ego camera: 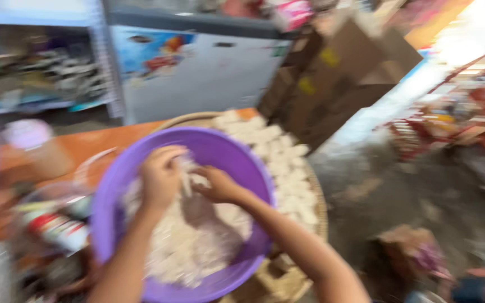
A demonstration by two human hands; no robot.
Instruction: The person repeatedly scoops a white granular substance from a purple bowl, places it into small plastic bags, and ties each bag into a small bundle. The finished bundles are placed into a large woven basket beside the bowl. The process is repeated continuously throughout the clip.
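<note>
Left hand (161,177) and right hand (215,185) pinch white dough (197,235) inside purple basin (220,151).

A round purple plastic basin (228,154) sits near the camera at centre-left, tilted slightly. It holds a heap of pale, whitish dough-like pieces (197,241), blurred, covering most of its bottom. Between the two hands, over the basin's far half, one small white piece (186,174) is pinched and lifted.
</note>
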